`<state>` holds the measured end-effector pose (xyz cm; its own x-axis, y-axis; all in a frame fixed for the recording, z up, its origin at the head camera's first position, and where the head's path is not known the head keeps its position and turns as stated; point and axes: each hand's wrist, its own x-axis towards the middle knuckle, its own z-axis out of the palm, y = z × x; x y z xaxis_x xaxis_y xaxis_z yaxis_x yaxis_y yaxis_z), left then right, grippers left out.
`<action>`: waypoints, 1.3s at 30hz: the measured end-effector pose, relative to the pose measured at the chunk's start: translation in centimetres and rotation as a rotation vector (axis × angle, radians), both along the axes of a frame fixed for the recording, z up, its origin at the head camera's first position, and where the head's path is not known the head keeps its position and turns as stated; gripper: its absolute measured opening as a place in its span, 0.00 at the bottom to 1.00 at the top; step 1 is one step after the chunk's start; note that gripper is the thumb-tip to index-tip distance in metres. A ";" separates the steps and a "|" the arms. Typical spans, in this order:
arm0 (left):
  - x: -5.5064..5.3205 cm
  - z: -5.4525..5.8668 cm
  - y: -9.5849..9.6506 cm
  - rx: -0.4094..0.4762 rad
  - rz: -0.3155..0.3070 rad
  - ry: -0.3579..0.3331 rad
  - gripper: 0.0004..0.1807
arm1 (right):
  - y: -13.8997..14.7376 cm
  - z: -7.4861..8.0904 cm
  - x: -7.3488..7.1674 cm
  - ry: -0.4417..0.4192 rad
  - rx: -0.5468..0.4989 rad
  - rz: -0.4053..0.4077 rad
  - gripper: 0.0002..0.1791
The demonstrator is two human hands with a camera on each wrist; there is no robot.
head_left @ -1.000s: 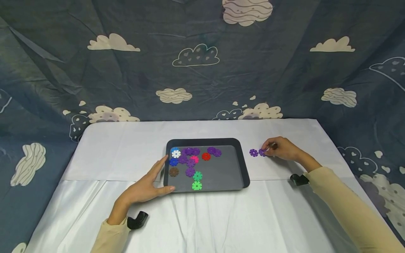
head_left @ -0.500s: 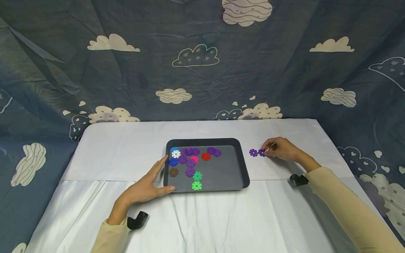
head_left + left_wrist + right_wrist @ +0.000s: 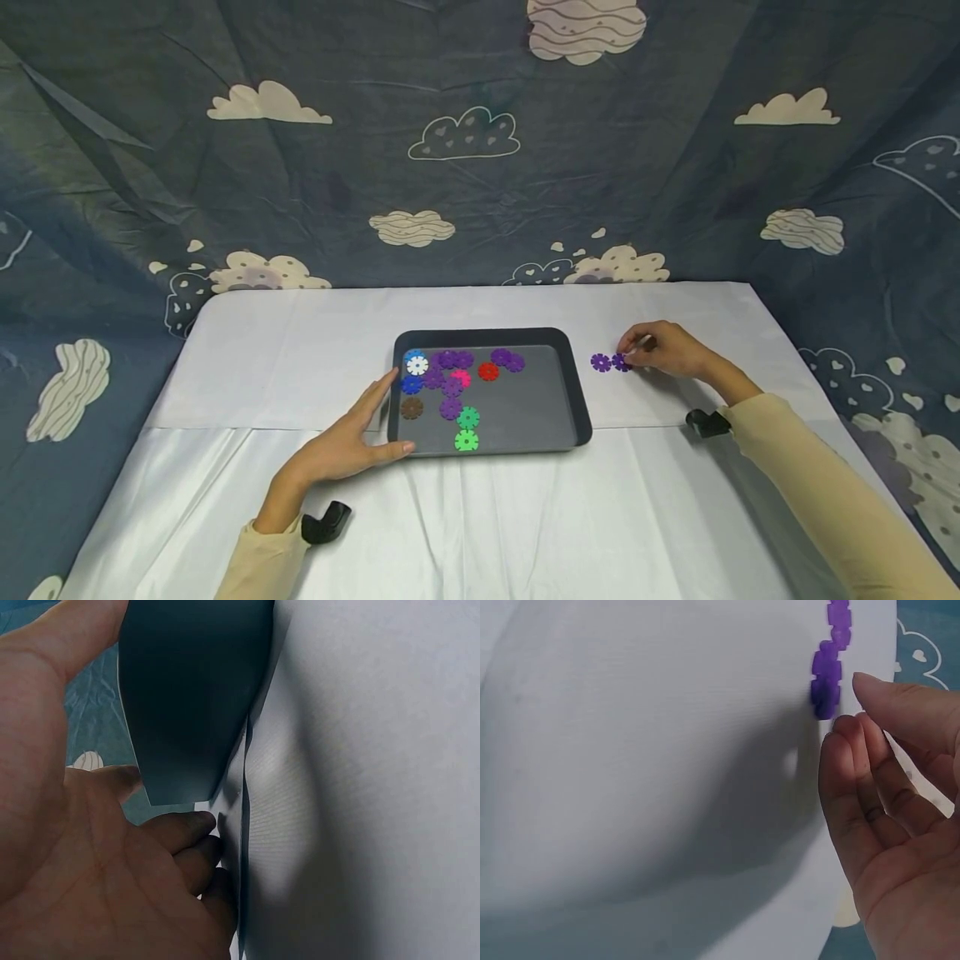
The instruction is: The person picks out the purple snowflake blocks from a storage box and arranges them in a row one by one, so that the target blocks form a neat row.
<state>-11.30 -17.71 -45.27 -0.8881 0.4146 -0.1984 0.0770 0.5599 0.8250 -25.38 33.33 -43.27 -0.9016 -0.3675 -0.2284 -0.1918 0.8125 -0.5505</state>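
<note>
Spread around the near left corner of the dark grey tray, my left hand has its index finger against the left side and its thumb at the front edge. In the left wrist view, the tray wall stands beside the thumb and fingertips. To the right of the tray, two purple flower-shaped discs lie linked on the white cloth. Over the right-hand one is my right hand. The right wrist view shows a gap between thumb and fingers, with the purple disc just beyond the fingertips.
Several flower discs lie in the tray: purple, a red disc, a brown disc, a white disc and two linked green discs. White cloth covers the table. A cloud-patterned curtain hangs behind it.
My right hand has lifted slightly, its fingertips shifting a little up and left at the purple discs. The left hand and tray have not moved.
</note>
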 end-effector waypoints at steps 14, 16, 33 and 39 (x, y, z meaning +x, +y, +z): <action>0.1 0.0 -0.1 -0.017 -0.010 0.008 0.59 | -2.4 2.7 0.1 0.033 -0.068 0.096 0.09; 0.0 0.0 -0.1 -0.020 -0.010 0.009 0.59 | -3.2 3.2 0.2 0.040 -0.073 0.110 0.10; 0.0 -0.1 0.0 -0.016 -0.002 0.006 0.59 | -8.2 5.4 1.4 0.050 -0.157 0.238 0.11; 0.0 0.0 -0.1 -0.029 -0.002 0.007 0.60 | -10.3 6.0 2.1 0.043 -0.154 0.298 0.10</action>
<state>-11.26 -17.80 -45.32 -0.8885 0.4108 -0.2043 0.0838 0.5832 0.8080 -23.28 23.04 -37.23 -0.7567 -0.6439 -0.1134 -0.4345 0.6249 -0.6486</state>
